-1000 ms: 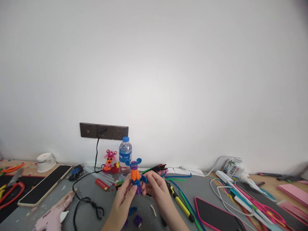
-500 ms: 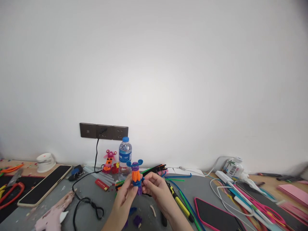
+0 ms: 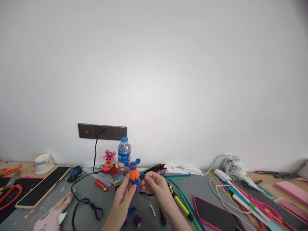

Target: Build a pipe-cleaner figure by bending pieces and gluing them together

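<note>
above the cluttered grey counter (image 3: pixel 108 208), the left hand (image 3: pixel 123 196) and right hand (image 3: pixel 157 189) are together, both clamped on a pipe-cleaner figure (image 3: pixel 133 173) held upright. its blue-eared purple head and orange body look finished; the small blue arm (image 3: pixel 142 175) pinched by the right fingers seems not yet set.

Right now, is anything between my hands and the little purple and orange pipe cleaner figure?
Nothing visible is in the way. The left hand and the right hand both grip the pipe cleaner figure directly. The water bottle stands behind it, apart.
</note>
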Demonstrator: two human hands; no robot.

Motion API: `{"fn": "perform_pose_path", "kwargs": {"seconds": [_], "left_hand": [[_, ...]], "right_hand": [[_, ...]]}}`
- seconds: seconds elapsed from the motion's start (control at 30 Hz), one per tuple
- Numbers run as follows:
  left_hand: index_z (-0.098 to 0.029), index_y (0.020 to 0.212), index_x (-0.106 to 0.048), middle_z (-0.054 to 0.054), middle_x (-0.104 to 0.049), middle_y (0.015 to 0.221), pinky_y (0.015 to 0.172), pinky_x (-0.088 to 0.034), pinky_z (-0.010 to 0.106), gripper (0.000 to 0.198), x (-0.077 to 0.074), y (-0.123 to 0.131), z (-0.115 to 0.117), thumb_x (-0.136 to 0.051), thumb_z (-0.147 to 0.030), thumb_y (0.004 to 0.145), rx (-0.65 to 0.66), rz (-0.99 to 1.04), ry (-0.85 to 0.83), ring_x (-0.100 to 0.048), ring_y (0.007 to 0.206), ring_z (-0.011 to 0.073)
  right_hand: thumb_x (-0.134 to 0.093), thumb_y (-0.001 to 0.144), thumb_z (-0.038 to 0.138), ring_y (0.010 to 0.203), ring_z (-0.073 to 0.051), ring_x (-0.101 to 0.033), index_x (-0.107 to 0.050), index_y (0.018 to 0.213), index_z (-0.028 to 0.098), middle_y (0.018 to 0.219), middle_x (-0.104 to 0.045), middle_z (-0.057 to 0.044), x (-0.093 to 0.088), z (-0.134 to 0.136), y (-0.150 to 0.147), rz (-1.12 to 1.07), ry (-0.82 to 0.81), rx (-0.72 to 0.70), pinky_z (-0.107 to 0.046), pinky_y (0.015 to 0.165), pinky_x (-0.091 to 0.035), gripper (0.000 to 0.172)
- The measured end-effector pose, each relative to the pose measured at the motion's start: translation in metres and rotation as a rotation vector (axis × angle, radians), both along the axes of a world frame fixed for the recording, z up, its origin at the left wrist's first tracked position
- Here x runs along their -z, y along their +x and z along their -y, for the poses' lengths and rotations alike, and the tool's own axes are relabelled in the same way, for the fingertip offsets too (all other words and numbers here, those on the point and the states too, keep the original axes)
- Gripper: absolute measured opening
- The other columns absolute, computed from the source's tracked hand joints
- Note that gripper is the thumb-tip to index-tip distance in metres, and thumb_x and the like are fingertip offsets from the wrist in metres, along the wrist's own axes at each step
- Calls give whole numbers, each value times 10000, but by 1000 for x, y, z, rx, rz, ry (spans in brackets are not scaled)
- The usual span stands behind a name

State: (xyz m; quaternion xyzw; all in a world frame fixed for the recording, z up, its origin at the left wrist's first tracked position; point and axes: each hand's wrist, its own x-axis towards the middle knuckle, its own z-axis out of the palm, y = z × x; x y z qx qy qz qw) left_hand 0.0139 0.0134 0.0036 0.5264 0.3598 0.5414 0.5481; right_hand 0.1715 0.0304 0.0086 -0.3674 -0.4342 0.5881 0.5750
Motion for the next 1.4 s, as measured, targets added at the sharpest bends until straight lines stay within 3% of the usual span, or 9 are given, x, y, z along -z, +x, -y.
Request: {"fn": "perform_pose_path", "kwargs": {"seconds": [0.1, 0.23, 0.37, 0.6, 1.0, 1.2, 1.4], "left_hand": [[-197, 1273, -634, 99, -593, 1384, 1100, -403, 398, 575, 2, 1, -1, -644, -547, 816, -17, 16, -11, -485, 1319, 330], [-174, 1271, -626, 134, -719, 1181, 913, -545, 410, 603, 6, 3, -5, -644, -562, 810, 15, 26, -60, -646, 1110, 341], [-198, 1251, -625, 127, -732, 1153, 906, -537, 410, 546, 4, 3, -5, -635, -542, 828, 68, 13, -25, -670, 1069, 328], [-227, 1162, -654, 106, -728, 1168, 997, -476, 424, 454, -1, 6, -1, -654, -522, 816, 160, -23, -33, -631, 1146, 322], [-227, 1157, -639, 108, -722, 1161, 831, -528, 360, 463, 1, 10, 3, -637, -541, 817, 153, 7, -38, -654, 1070, 311], [-223, 1152, -632, 110, -722, 1150, 834, -532, 363, 421, 6, 8, 0, -626, -509, 844, 183, 34, 11, -648, 1079, 310], [-231, 1161, -622, 108, -701, 1211, 935, -512, 387, 427, 7, 8, 0, -639, -511, 840, 191, 16, -17, -619, 1157, 308]], "right_hand": [[-830, 618, 543, 493, -112, -555, -625, 686, 159, 593, -658, -12, -2, -1, 5, -25, 13, 73, -196, 446, -374, 441], [-844, 616, 515, 489, -89, -484, -624, 647, 155, 571, -616, 3, -9, 2, 12, -76, -15, 91, -192, 466, -346, 422], [-844, 611, 522, 454, -68, -395, -577, 604, 162, 526, -531, 35, -16, 5, 12, -118, -42, 50, -194, 450, -278, 449], [-788, 691, 519, 443, -73, -275, -502, 577, 186, 450, -406, 74, -14, 7, 5, -111, 69, 80, -227, 472, -217, 454], [-775, 710, 522, 449, -70, -265, -527, 615, 181, 461, -396, 86, -9, 7, 4, -101, 92, 114, -222, 476, -205, 433], [-757, 744, 502, 465, -78, -311, -569, 655, 179, 483, -402, 84, -7, 7, 3, -61, 115, 97, -224, 505, -272, 384], [-761, 740, 506, 489, -90, -385, -583, 681, 176, 498, -436, 72, -6, 8, 3, -25, 110, 114, -221, 508, -275, 379]]}}
